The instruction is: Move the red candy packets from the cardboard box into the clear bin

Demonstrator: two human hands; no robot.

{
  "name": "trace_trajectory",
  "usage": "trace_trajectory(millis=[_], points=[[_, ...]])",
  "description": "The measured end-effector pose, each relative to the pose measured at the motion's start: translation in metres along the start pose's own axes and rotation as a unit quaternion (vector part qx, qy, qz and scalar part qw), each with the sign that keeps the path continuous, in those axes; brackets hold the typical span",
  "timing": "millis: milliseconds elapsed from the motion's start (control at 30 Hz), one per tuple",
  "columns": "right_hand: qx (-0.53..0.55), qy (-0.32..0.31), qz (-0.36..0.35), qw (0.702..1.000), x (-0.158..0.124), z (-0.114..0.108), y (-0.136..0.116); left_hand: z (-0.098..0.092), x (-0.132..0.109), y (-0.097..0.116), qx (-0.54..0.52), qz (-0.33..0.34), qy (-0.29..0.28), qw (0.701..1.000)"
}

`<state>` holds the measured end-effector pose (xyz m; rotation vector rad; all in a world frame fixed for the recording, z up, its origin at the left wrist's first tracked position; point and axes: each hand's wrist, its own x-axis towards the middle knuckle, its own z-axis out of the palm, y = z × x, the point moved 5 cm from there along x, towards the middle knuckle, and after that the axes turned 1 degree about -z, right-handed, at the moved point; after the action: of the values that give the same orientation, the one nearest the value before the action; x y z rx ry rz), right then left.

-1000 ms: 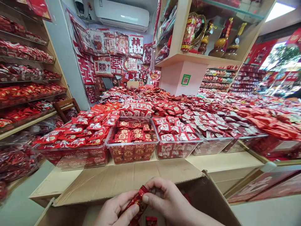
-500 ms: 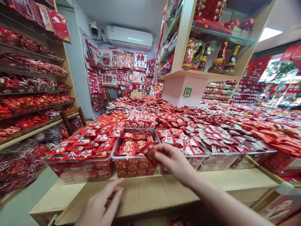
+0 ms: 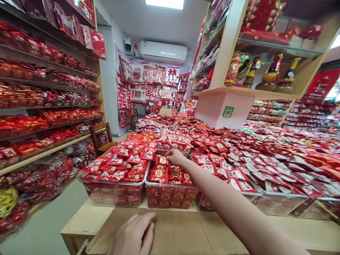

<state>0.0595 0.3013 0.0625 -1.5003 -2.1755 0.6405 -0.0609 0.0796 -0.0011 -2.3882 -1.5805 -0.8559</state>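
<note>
Our left hand (image 3: 135, 233) is loosely spread; we can't tell our right hand (image 3: 175, 157)'s grip; its low forearm (image 3: 225, 196) could sweep packets (image 3: 240, 174) out.

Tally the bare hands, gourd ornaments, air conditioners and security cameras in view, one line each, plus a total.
Hands: 2 (left hand, right hand)
Gourd ornaments: 3
Air conditioner: 1
Security camera: 1
Total: 7

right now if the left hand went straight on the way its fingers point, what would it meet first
Most likely the front wall of the clear plastic bin of red-and-gold packets; how high the left hand sits is unclear, so it might brush the brown cardboard flap first.
</note>
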Motion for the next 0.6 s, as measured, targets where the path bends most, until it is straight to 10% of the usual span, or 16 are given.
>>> trace_trajectory(millis=[333,600], points=[[-0.114,0.027,-0.009,0.993,-0.005,0.016,-0.014,0.003,-0.001,0.003,-0.011,0.010,-0.015,1.000],[-0.052,0.043,-0.080,0.994,-0.057,-0.023,-0.049,0.003,0.000,0.000,-0.029,-0.023,-0.043,0.998]])
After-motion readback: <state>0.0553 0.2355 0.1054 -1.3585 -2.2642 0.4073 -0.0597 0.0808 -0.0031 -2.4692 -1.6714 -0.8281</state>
